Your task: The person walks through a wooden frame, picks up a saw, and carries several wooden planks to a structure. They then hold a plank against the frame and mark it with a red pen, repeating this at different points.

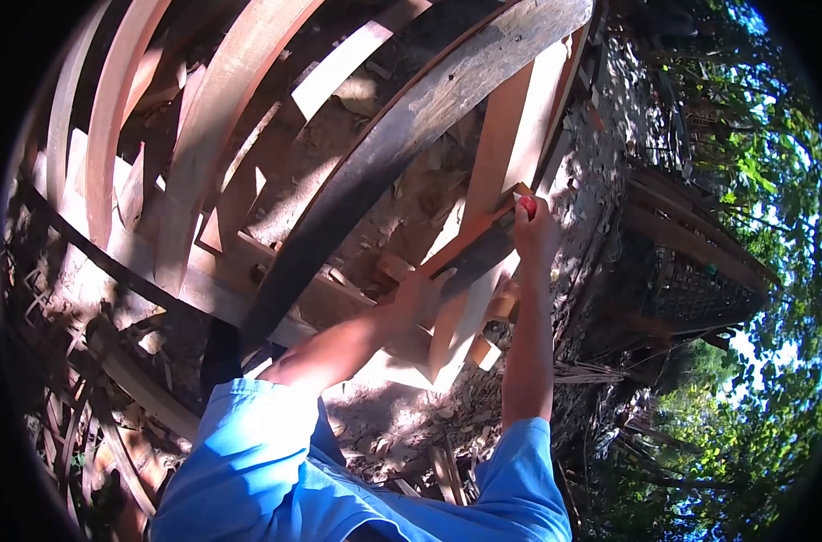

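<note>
My left hand (417, 296) is closed around the near end of a short board (477, 253), its thumb along the dark face. The board lies slanted across an upright pale timber (520, 149). My right hand (536, 233) is at the board's far end, closed on a small red object (527, 207) with a pale tip; its exact kind is too small to tell. Just left of the board, a long curved beam (402, 122), weathered grey and dark toward its lower end, runs diagonally past my left forearm.
Several curved wooden ribs (214, 108) rise at the left, joined to timbers low down. Scrap wood and dry leaves (402, 415) litter the ground. A dark boat-like wooden structure (691, 262) stands at the right, with green trees (763, 154) behind.
</note>
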{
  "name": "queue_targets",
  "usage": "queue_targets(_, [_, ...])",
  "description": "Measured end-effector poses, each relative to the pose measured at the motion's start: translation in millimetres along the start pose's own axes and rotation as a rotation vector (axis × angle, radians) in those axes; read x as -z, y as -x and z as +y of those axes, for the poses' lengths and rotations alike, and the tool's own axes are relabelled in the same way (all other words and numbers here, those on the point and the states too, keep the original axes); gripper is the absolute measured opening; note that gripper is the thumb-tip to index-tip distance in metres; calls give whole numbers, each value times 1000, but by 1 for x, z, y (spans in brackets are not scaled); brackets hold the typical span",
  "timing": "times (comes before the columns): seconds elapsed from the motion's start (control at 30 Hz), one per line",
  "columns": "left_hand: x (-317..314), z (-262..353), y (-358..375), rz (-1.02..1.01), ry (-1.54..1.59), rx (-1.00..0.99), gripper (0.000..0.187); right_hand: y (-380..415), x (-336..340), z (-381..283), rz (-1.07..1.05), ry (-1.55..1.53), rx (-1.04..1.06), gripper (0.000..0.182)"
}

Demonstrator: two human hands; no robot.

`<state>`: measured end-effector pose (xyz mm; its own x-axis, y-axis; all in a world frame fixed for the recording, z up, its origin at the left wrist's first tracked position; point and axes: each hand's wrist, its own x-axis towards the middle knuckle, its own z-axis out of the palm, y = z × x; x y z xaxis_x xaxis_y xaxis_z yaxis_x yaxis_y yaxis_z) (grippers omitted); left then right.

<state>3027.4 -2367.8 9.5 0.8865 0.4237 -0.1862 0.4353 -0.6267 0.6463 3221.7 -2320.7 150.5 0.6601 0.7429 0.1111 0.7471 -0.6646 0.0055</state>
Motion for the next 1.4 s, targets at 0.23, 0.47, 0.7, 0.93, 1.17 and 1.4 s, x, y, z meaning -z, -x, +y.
queue_targets(0.23, [-38,-5,-18,-145,668,263,56,-29,7,-2,-122,239,50,39])
queue_targets(0.47, [-13,-5,-9,-32,997,406,46,-27,-10,-8,0,116,-100,48])
queue_targets(0.7, [-21,-3,-8,78,1103,398,61,-29,-13,-20,-47,8,-251,43])
queue_targets(0.93, [-55,-4,-27,-95,595,227,44,-34,-32,-24,78,59,-418,57])
queue_targets(1.17, [-41,1,-23,-141,61,78,71,-34,-40,-31,157,45,-504,60])
queue_targets(1.4, [-44,0,-15,23,42,11,61,-35,-34,-40,73,-8,-556,58])
